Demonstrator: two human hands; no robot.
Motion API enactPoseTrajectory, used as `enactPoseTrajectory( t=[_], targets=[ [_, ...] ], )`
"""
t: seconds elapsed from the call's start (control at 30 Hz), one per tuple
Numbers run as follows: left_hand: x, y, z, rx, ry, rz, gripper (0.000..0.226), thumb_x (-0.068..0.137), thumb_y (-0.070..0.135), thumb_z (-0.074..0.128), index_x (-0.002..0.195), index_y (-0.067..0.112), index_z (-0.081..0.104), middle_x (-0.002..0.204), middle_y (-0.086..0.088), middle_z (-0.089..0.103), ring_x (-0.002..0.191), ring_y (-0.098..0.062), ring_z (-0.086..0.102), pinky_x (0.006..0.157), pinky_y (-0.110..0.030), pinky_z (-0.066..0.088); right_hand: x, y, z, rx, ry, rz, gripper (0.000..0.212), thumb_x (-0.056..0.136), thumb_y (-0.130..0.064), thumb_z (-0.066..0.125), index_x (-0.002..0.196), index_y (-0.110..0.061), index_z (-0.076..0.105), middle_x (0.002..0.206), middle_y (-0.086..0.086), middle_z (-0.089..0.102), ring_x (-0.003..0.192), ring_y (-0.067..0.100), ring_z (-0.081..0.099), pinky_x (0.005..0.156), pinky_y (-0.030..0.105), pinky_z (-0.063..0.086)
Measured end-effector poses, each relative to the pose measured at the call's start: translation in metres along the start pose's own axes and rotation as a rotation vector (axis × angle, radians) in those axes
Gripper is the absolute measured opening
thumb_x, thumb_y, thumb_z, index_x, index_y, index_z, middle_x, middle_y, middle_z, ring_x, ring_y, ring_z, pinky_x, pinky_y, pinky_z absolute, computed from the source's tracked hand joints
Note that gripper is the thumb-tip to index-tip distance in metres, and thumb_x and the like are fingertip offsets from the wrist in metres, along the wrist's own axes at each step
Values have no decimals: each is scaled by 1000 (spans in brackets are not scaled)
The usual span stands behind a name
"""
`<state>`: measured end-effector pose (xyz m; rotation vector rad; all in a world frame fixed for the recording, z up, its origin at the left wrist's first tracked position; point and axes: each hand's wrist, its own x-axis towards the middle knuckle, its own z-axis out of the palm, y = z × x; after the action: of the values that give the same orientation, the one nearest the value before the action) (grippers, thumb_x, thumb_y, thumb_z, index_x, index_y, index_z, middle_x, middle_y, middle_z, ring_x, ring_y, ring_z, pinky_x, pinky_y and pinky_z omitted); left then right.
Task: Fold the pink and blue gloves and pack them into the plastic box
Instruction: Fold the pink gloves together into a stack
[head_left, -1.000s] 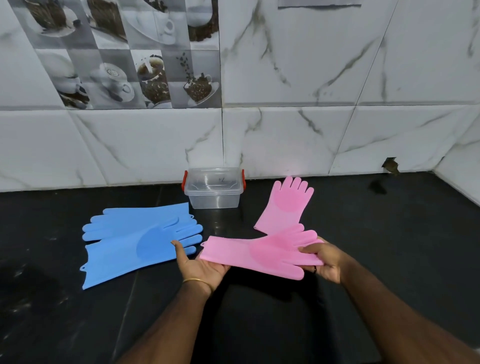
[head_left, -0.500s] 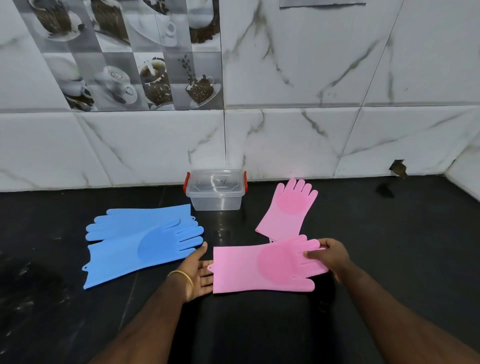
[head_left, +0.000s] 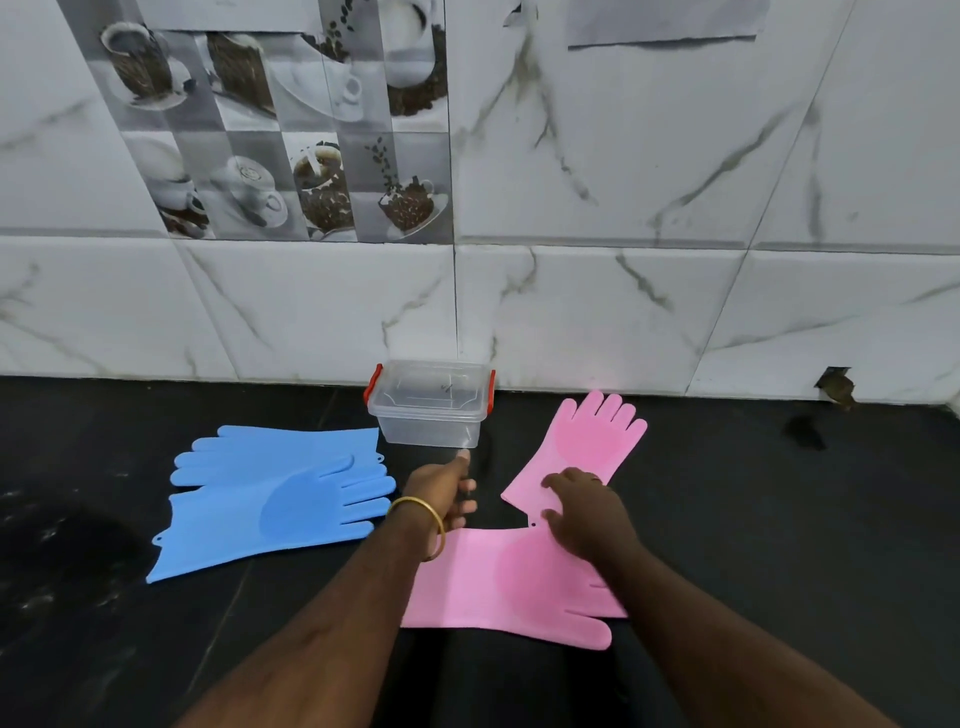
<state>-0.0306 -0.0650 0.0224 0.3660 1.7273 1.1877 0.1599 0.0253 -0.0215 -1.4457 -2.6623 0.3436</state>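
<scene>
One pink glove (head_left: 498, 582) lies flat on the black counter in front of me, fingers pointing right. A second pink glove (head_left: 587, 441) lies behind it, fingers toward the wall. My right hand (head_left: 587, 512) rests with spread fingers on the cuff of that far pink glove. My left hand (head_left: 441, 488) hovers empty between the gloves, just in front of the clear plastic box (head_left: 431, 402), which has red latches and stands by the wall. Two blue gloves (head_left: 275, 493) lie overlapped at the left.
The black counter (head_left: 779, 519) ends at a white marble-tiled wall (head_left: 623, 312) right behind the box. A small dark hole (head_left: 835, 387) sits at the wall's base on the right, with a dark spot (head_left: 804, 433) on the counter in front of it.
Both hands let go of the near pink glove, which now lies flat. My right hand moved forward onto the far pink glove; my left hand moved forward toward the box.
</scene>
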Motion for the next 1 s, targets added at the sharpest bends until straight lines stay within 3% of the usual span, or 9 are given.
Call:
enactPoseTrajectory(
  t=[0.13, 0.27, 0.5, 0.63, 0.73, 0.87, 1.0],
  targets=[
    [3, 0, 26, 19, 3, -30, 34, 90, 50, 58, 93, 17, 70, 89, -2, 73, 73, -17, 65, 61, -29, 53, 22, -6, 16, -120, -17, -80, 57, 87, -50, 52, 136, -24, 47, 134, 3, 54, 119, 28, 53, 92, 41, 46],
    [7, -4, 36, 31, 38, -43, 32, 90, 49, 58, 91, 18, 70, 87, -1, 73, 72, -17, 65, 58, -27, 53, 38, -4, 25, -126, -80, -68, 56, 85, -45, 51, 135, -22, 46, 130, 5, 54, 119, 28, 51, 89, 41, 44],
    [8, -14, 40, 71, 106, -38, 32, 92, 47, 56, 101, 18, 68, 98, -1, 73, 88, -23, 70, 67, -33, 54, 56, -2, 21, -197, -80, -94, 34, 90, -13, 57, 125, -16, 55, 123, 7, 60, 113, 29, 56, 86, 37, 46],
    [0, -12, 39, 75, 83, -65, 35, 92, 49, 56, 104, 18, 67, 101, -2, 72, 92, -25, 70, 71, -36, 56, 64, 7, -6, 226, 43, 142, 25, 95, -23, 53, 116, -16, 63, 116, 6, 66, 110, 28, 62, 87, 32, 48],
    [-9, -2, 46, 91, -1, -90, 43, 91, 55, 53, 107, 17, 67, 104, -3, 71, 90, -24, 69, 74, -36, 55, 70, 15, -41, 516, 137, 243, 19, 90, -17, 54, 100, -8, 67, 100, 12, 71, 101, 33, 64, 80, 32, 45],
    [-21, 25, 76, 84, -165, -36, 58, 85, 68, 50, 113, 19, 65, 107, -5, 69, 83, -21, 67, 71, -32, 52, 68, 10, -82, 587, 228, 260, 22, 84, -10, 53, 97, -12, 71, 96, 6, 73, 102, 27, 59, 90, 34, 45],
    [-32, 51, 99, -88, -363, -127, 81, 73, 86, 42, 105, 16, 68, 113, -13, 69, 104, -32, 66, 92, -45, 53, 59, -8, -112, 707, 331, 239, 19, 85, -17, 60, 95, -6, 72, 99, 6, 74, 98, 25, 66, 87, 36, 52]
  ],
)
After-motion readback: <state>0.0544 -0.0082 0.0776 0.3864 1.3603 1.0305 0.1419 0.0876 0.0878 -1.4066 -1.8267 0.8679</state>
